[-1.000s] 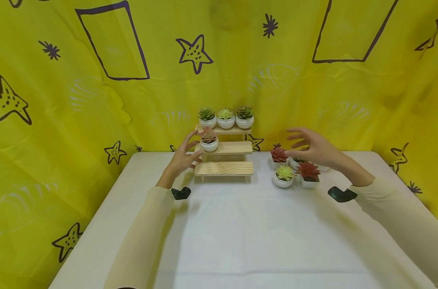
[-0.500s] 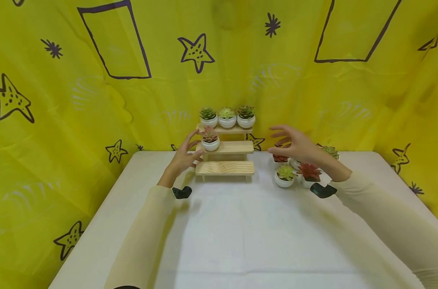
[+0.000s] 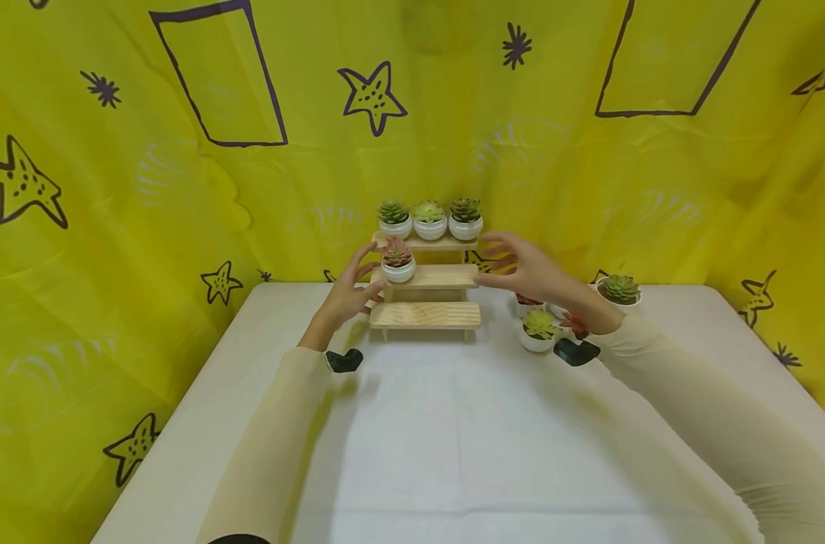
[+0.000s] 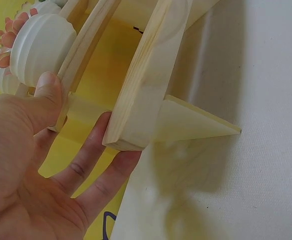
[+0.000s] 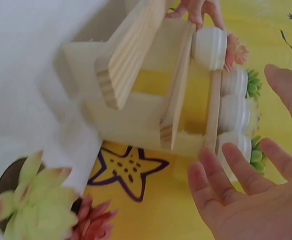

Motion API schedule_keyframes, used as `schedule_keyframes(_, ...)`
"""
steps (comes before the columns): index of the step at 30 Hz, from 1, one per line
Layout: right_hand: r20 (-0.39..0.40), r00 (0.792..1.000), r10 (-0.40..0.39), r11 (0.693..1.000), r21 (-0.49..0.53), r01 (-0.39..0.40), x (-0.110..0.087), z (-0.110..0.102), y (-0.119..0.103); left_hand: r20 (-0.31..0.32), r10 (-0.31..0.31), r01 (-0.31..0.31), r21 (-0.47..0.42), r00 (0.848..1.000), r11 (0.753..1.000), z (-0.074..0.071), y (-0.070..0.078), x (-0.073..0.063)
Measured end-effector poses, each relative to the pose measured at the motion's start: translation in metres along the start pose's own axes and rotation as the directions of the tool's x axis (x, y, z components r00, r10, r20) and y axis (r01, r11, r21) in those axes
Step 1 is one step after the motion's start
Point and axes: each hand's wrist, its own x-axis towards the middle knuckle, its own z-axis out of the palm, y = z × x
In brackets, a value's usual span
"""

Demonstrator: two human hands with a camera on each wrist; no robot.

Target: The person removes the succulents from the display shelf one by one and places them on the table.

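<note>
A three-step wooden stand [image 3: 426, 313] is on the table against the curtain. Three white-potted green succulents [image 3: 429, 221] line its top step; a pink succulent in a white pot [image 3: 398, 263] sits at the left of the middle step. My left hand [image 3: 344, 302] is at the stand's left end, thumb tip at the middle step beside the pink succulent's pot and fingertips against the lower step's end [image 4: 128, 142]. With spread, relaxed fingers and nothing in it, my right hand [image 3: 531, 273] is at the stand's right side, fingertips close to the step ends.
To the right of the stand is a group of potted succulents: a light green one [image 3: 539, 330], red ones [image 5: 92, 222] partly hidden by the right forearm, and a green one [image 3: 619, 289] farther back. A yellow curtain [image 3: 304, 181] hangs behind the white table [image 3: 412, 438].
My right hand has moved left, from over the group of succulents to the stand's right side. The left hand stays at the stand's left end. The plants have not moved.
</note>
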Motion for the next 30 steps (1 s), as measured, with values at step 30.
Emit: schedule_keyframes(30, 0.016, 0.999, 0.051, 0.991, 0.123, -0.053, 0.052, 0.057, -0.027, 0.015, 0.011, -0.011, -0.012, 1.000, 1.000, -0.001, -0.002, 0.001)
